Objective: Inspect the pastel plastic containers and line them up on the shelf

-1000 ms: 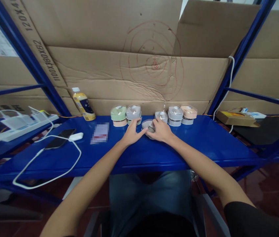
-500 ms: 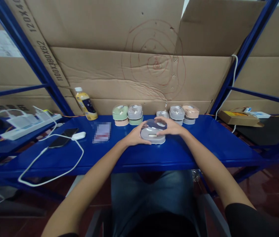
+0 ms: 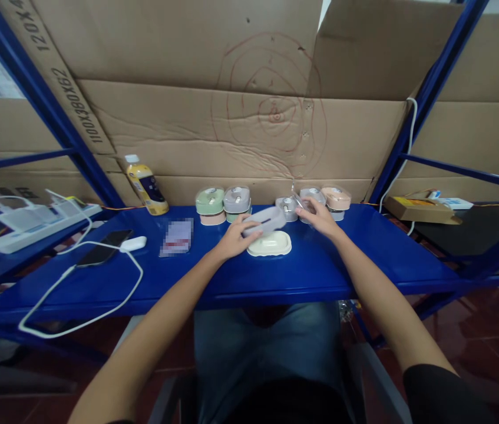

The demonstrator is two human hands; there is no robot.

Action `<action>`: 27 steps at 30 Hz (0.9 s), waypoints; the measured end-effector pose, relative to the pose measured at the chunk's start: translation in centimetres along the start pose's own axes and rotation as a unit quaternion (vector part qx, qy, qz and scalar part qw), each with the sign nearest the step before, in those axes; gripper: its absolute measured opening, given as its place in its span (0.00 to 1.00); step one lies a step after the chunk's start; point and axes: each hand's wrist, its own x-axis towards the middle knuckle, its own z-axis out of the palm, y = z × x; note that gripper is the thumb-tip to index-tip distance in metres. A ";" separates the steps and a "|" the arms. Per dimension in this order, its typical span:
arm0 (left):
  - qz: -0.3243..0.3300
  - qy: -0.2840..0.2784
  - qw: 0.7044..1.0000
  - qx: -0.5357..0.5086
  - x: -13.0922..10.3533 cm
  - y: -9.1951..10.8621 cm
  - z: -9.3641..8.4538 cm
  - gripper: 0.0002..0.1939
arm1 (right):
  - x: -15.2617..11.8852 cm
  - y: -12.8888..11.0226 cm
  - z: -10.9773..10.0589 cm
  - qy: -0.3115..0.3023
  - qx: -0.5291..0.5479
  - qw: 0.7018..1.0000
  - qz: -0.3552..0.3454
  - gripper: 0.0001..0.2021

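My left hand point(image 3: 234, 238) grips a grey oval plastic shell point(image 3: 271, 220) with a slot in its top, held tilted above the blue tabletop. Just below it, a cream oval base point(image 3: 270, 244) with a raised middle lies on the table. My right hand point(image 3: 321, 220), up and to the right, has its fingers closed on a clear plastic cover point(image 3: 300, 202), partly hidden by the fingers. That cover is in front of the right-hand group of boxes, which includes a small grey box point(image 3: 286, 208), a larger grey box point(image 3: 312, 195) and a peach box point(image 3: 338, 200).
To the left stand a green box point(image 3: 210, 201) and a grey box point(image 3: 237, 200) on other boxes. A yellow bottle point(image 3: 146, 187), a blurred packet point(image 3: 177, 237), a phone point(image 3: 104, 247) and a looping white cable point(image 3: 138, 282) occupy the left side. Cardboard point(image 3: 165, 112) backs the table.
The grey container between my hands has come apart. My left hand has lifted the grey shell off the cream base; my right hand has moved up and right with the clear cover.
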 end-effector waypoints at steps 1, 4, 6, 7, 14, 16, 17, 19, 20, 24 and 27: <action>-0.013 0.035 0.999 0.000 0.2 -0.2 -0.2 0.26 | 0.0 0.1 0.1 0.003 0.017 1.000 0.000 0.30; -0.032 0.083 0.996 0.009 0.3 -0.5 -0.8 0.27 | 0.1 0.3 0.2 0.012 0.066 0.998 -0.001 0.28; -0.011 0.033 0.999 0.018 0.2 -0.2 -0.9 0.25 | 0.0 0.3 0.2 0.013 0.061 0.998 -0.017 0.29; 0.004 -0.005 1.000 0.020 0.1 0.1 -0.8 0.25 | 0.0 0.2 0.2 0.004 0.049 0.998 -0.032 0.30; -0.001 -0.121 0.993 -0.008 -0.5 1.4 0.5 0.51 | -1.5 -1.1 1.3 -0.188 -0.104 0.961 -0.173 0.40; -0.023 -0.122 0.992 -0.022 -0.4 1.2 0.9 0.61 | -1.8 -1.4 2.3 -0.215 -0.139 0.945 -0.203 0.41; -0.026 -0.124 0.992 -0.026 -0.4 1.0 1.1 0.64 | -1.9 -1.5 2.9 -0.227 -0.147 0.939 -0.214 0.41; -0.022 -0.127 0.991 -0.025 -0.4 0.7 1.5 0.67 | -2.0 -1.6 3.8 -0.242 -0.152 0.930 -0.231 0.41; -0.022 -0.127 0.991 -0.023 -0.4 0.6 1.6 0.67 | -2.0 -1.6 4.2 -0.245 -0.154 0.928 -0.236 0.41; -0.032 -0.125 0.991 -0.020 -0.4 0.1 1.9 0.69 | -2.0 -1.5 4.8 -0.240 -0.168 0.925 -0.243 0.41; -0.038 -0.126 0.991 -0.027 -0.4 -0.1 2.0 0.70 | -2.1 -1.6 4.8 -0.247 -0.186 0.920 -0.241 0.42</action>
